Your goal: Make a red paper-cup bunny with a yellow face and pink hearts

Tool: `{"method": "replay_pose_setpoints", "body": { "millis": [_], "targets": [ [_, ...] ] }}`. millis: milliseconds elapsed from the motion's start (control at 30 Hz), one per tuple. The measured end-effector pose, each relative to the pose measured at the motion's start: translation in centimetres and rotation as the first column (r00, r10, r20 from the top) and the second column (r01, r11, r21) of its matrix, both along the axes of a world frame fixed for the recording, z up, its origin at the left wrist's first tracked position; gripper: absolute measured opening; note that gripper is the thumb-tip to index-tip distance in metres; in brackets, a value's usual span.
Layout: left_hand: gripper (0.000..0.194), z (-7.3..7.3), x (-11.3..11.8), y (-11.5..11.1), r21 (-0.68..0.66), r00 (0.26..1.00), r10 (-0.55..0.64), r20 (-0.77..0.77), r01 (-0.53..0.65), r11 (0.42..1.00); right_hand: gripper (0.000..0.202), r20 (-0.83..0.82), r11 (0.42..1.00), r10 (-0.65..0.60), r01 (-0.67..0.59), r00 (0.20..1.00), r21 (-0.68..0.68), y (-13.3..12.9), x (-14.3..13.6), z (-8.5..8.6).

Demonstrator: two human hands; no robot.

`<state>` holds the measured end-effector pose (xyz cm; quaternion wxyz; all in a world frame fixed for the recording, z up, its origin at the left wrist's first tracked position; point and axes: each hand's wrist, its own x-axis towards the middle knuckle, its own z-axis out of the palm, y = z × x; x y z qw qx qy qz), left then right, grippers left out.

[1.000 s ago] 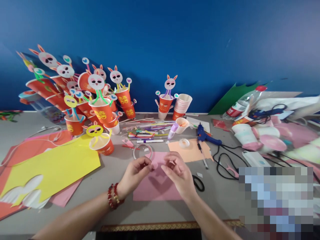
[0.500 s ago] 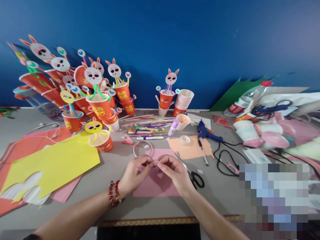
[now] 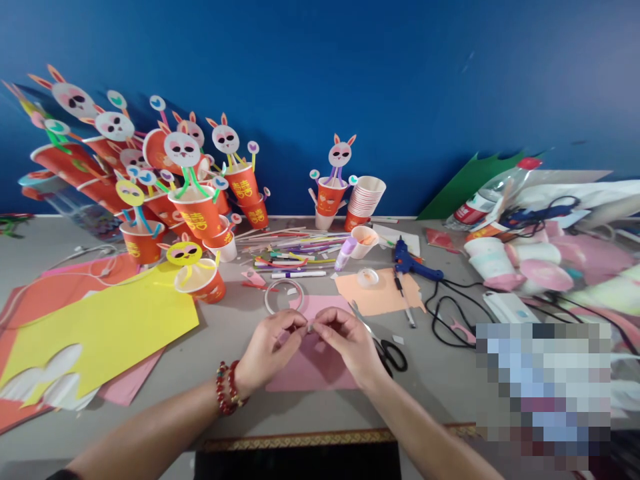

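My left hand (image 3: 274, 343) and my right hand (image 3: 346, 340) meet fingertip to fingertip above a pink sheet of paper (image 3: 313, 373). Both are closed in a pinch on something tiny and pale between them, too small to name. Just beyond the left fingers lies a roll of clear tape (image 3: 284, 297). Scissors with black handles (image 3: 395, 357) rest beside my right hand, their blades partly hidden behind it. Farther off is an orange paper sheet (image 3: 387, 300) with a small white round piece (image 3: 368, 277) on it.
Red paper cups with rabbit faces (image 3: 200, 213) crowd the left, behind a yellow sheet (image 3: 115, 327). Pipe cleaners (image 3: 295, 250), a purple glue stick (image 3: 346, 253) and a cup stack (image 3: 367, 200) stand at the back. On the right are a blue glue gun (image 3: 415, 262), its cable and a bottle (image 3: 495, 193).
Both hands keep the same pinch, with only slight finger movement. The whole view has shifted a little, so things sit slightly farther left.
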<state>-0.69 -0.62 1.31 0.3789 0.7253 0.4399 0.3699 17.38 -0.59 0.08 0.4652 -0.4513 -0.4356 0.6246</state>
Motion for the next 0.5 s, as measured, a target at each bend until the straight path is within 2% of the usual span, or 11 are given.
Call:
{"method": "replay_pose_setpoints", "body": {
  "millis": [167,367,500],
  "targets": [
    [0.016,0.2,0.0,0.0,-0.028,0.998,-0.04,0.038,0.041,0.999,0.02,0.021,0.999,0.017,-0.018,1.0,0.05,0.0,-0.1,0.1],
    [0.014,-0.4,0.2,0.1,-0.016,0.998,0.06,-0.007,-0.06,0.998,0.017,0.118,0.982,0.031,-0.053,0.992,0.183,-0.2,0.1,0.7],
    [0.017,-0.2,0.2,0.2,-0.018,0.997,0.081,0.0,-0.081,0.997,0.018,0.179,0.96,0.019,-0.069,0.984,0.273,-0.4,0.0,1.1]
  ]
}}
